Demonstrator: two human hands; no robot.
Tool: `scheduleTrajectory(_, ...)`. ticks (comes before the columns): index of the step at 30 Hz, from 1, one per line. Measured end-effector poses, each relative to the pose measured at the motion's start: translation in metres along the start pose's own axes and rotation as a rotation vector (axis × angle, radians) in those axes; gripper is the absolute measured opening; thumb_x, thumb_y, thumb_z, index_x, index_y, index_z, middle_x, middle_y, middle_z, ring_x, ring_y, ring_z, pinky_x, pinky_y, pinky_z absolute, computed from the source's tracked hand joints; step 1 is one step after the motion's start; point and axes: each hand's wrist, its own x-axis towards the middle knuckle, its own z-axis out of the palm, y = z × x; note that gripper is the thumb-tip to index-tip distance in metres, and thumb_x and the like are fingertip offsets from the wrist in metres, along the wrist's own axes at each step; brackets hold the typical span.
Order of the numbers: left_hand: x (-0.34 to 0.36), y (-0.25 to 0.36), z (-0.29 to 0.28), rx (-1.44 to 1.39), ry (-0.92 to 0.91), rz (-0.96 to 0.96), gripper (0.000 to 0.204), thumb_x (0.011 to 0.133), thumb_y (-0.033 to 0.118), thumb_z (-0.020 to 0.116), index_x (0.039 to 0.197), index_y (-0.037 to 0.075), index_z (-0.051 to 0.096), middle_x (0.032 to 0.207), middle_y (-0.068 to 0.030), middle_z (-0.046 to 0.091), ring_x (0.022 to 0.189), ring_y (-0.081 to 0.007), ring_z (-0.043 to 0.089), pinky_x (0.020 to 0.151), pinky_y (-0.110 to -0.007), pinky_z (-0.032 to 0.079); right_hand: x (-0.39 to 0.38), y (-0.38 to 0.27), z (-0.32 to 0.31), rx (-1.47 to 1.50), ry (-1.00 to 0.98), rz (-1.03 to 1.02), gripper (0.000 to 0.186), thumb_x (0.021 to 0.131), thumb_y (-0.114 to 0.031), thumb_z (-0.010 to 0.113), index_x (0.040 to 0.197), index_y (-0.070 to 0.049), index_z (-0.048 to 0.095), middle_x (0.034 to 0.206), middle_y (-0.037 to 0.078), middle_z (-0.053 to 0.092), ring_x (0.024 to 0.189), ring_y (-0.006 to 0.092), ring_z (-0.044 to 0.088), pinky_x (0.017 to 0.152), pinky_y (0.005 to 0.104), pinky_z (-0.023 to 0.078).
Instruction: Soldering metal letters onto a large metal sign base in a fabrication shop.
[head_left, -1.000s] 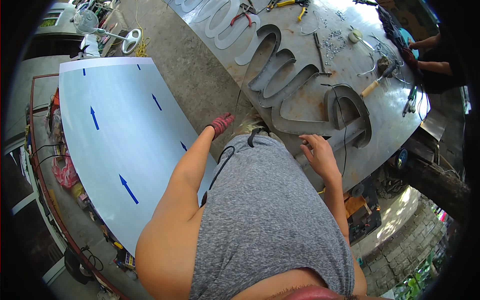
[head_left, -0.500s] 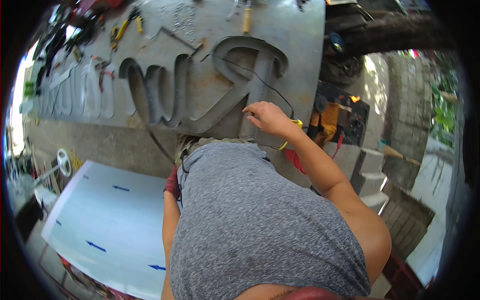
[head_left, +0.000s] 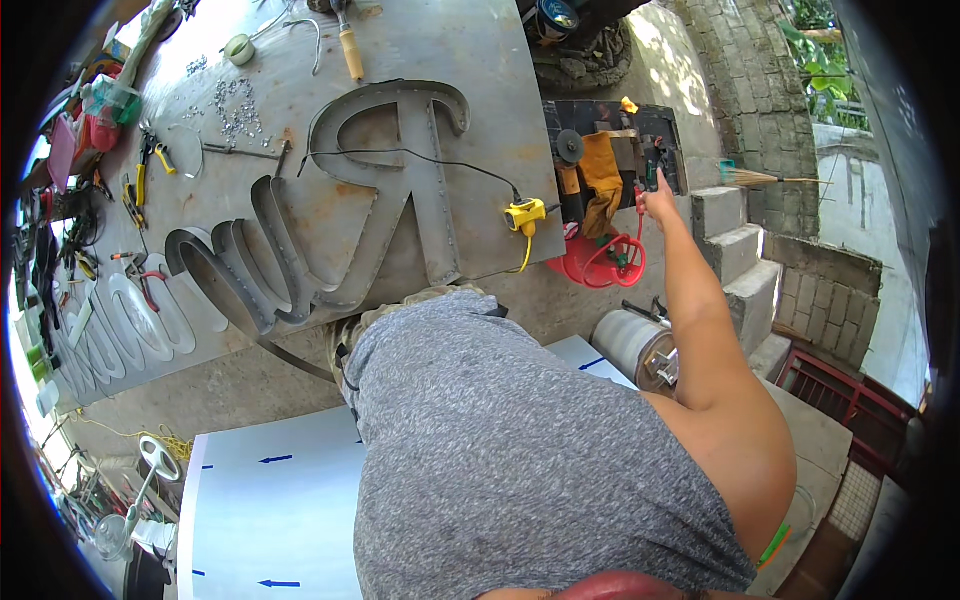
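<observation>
My right arm stretches out to the right, past the corner of the metal table [head_left: 500, 110]. At its end my right hand [head_left: 658, 203] is open, one finger extended, beside a red handle-like piece [head_left: 640, 197] at the edge of a dark work stand [head_left: 655, 128]. Whether the fingers touch that piece, I cannot tell. My left hand is out of sight behind my body. In front of me on the table stands a large grey sheet-metal letter shape [head_left: 430, 190]. A black cord crosses it to a yellow power socket [head_left: 525, 215] near the table's right edge.
An orange leather glove [head_left: 602, 180] hangs by the stand, above a red basin [head_left: 590, 262]. A metal cylinder [head_left: 630, 345] sits below. Pliers [head_left: 140, 185] and small metal bits [head_left: 238, 115] lie on the table. A white panel with blue arrows [head_left: 270, 510] is at lower left.
My right hand has moved from over the metal letter out to the stand on the right. The view has turned right, and my gloved left hand has gone out of sight.
</observation>
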Motion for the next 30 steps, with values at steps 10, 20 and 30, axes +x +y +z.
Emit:
scheduleTrajectory(10, -0.012, -0.013, 0.03, -0.114, 0.058, 0.005, 0.057, 0.09, 0.003, 0.06, 0.145, 0.008, 0.049, 0.143, -0.0203, 0.056, 0.133, -0.0376, 0.052, 0.111, -0.041, 0.043, 0.029, -0.035, 0.029, -0.002, -0.094, 0.043, 0.094, 0.096, -0.009, 0.06, 0.163, -0.024, -0.005, 0.074, 0.008, 0.062, 0.049, 0.0137, 0.053, 0.039, 0.0264, 0.037)
scheduleTrajectory(20, -0.006, -0.015, 0.054, -0.191, 0.091, -0.026, 0.057, 0.09, 0.004, 0.059, 0.145, 0.009, 0.048, 0.143, -0.0199, 0.056, 0.133, -0.0364, 0.052, 0.111, -0.04, 0.043, 0.018, -0.032, 0.056, 0.001, -0.222, 0.143, 0.094, 0.097, -0.011, 0.059, 0.164, -0.021, -0.007, 0.084, 0.01, 0.063, 0.054, 0.0152, 0.053, 0.045, 0.0272, 0.04)
scheduleTrajectory(30, 0.002, -0.02, 0.066, -0.232, 0.107, -0.021, 0.057, 0.09, 0.004, 0.059, 0.146, 0.009, 0.048, 0.143, -0.0194, 0.056, 0.133, -0.0352, 0.052, 0.111, -0.04, 0.043, -0.009, 0.0, 0.076, 0.0, -0.325, 0.196, 0.085, 0.1, -0.012, 0.057, 0.164, -0.025, 0.001, 0.085, 0.009, 0.068, 0.054, 0.0135, 0.053, 0.046, 0.029, 0.043)
